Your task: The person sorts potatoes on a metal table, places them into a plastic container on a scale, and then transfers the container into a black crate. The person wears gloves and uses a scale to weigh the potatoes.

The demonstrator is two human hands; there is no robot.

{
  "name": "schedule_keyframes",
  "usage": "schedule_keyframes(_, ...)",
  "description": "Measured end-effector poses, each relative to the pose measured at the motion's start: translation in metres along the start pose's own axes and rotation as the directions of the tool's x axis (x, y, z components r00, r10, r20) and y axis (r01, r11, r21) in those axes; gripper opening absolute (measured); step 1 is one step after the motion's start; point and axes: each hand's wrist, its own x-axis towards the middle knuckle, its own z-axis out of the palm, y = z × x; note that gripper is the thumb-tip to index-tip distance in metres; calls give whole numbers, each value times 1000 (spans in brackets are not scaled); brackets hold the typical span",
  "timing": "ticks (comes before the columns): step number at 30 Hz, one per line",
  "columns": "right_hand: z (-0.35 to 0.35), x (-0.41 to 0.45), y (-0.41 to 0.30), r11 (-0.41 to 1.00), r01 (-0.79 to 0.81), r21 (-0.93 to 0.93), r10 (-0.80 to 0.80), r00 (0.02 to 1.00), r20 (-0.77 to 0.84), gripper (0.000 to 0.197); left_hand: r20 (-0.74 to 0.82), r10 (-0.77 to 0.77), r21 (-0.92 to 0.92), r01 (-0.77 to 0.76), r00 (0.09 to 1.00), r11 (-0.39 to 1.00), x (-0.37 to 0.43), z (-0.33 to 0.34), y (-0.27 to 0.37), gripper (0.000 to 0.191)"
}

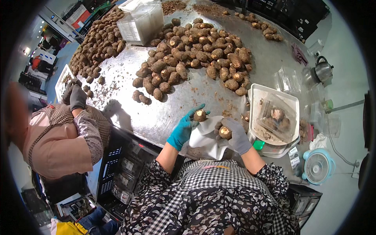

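Observation:
My left hand [182,129], in a teal glove, grips a brown taro corm [200,115] with a pale cut end facing up. In my right hand [237,135], gloved in grey, is a second taro corm [225,132], its cut face also showing. A white cloth [207,136] hangs between the two hands over the table edge. Just right of my right hand, a white tray [295,101] sits on a scale, and a clear plastic box [265,110] with several taro corms inside rests tilted in it.
A large heap of taro corms [202,50] spreads across the metal table [188,97]. Stacked clear containers [141,23] stand behind it. At left a co-worker [61,135] in grey gloves handles corms. A kettle [321,70] and a blue fan [317,166] are on the right.

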Motion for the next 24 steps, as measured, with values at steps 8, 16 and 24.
schedule_keyframes(8, 22, 0, -10, 842, 6, -539, -27, 999, -31, 40, 44, 373, 814, -249, 927, 524, -11, 36, -39, 77)
schedule_keyframes(16, -5, -15, -5, 988, -85, 133, 70, 991, 113, 51, -53, 218, 997, 63, 974, -39, -36, -32, -28, 66)
schedule_keyframes(24, -13, -30, 3, 988, 135, -74, -139, 989, -45, 54, 142, 518, 967, -6, 844, -255, -8, 25, 6, 54)
